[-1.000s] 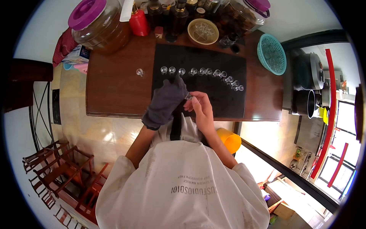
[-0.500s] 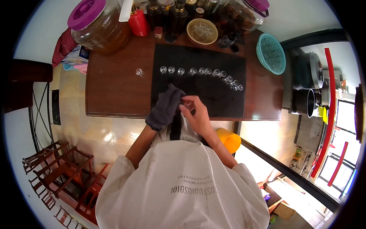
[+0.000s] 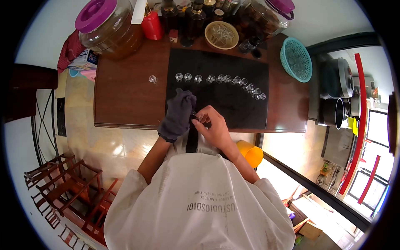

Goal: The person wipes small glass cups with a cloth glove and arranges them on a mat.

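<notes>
at the near side of the black mat [image 3: 243, 106], the head view shows me, from afar, the right hand [image 3: 212, 126], its bent fingers pinching a small clear glass [image 3: 198, 118]. just beside it is the left hand [image 3: 178, 115] inside a dark cloth covering [image 3: 174, 121]; i cannot tell its grip. small glasses [image 3: 227, 78] stand beyond.

- A purple-lidded jar [image 3: 110, 41] stood at the far left of the table [image 3: 125, 100].
- A red bottle [image 3: 153, 29] stood just beside it.
- A yellow bin [image 3: 251, 154] stood lower right.
- Wooden chairs [image 3: 66, 192] stood lower left.
</notes>
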A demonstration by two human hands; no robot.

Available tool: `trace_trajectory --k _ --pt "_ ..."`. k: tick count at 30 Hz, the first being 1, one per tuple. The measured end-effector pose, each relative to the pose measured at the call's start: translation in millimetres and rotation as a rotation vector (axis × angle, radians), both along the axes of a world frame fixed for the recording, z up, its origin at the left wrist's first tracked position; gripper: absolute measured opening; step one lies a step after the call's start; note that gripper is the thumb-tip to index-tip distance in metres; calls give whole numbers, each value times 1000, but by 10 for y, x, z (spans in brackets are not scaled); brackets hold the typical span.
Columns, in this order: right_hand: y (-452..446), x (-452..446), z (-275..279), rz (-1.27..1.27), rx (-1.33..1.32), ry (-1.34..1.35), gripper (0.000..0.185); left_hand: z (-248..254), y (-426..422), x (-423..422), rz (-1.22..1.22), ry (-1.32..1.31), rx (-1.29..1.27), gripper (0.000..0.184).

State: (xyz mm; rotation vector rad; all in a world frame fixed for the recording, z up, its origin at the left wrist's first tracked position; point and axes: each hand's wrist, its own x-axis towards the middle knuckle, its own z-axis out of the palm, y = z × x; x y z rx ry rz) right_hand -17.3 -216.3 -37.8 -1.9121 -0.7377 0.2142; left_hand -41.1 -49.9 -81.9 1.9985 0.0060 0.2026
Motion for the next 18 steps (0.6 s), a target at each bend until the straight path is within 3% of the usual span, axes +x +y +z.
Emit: trace_trajectory --k 2,5,6,8,12,14,18 --pt "-21 -2 58 -11 -3 252 19 9 -1 13 12 -48 65 45" --pt "-11 -26 -61 -19 -47 296 22 38 7 24 -8 -244 290 50" --pt "-11 -16 -39 -18 -47 297 22 4 3 18 0 -208 220 48" --pt "-7 7 19 41 -130 8 17 -15 19 11 8 -171 151 47" --pt "0 16 -29 24 -86 -91 20 -10 43 17 -13 161 -19 45" --pt "-4 10 47 -29 0 170 22 -23 3 3 -17 192 -138 44" --pt "-28 -3 -89 -5 -37 341 21 1 -23 -12 -34 -86 83 44"
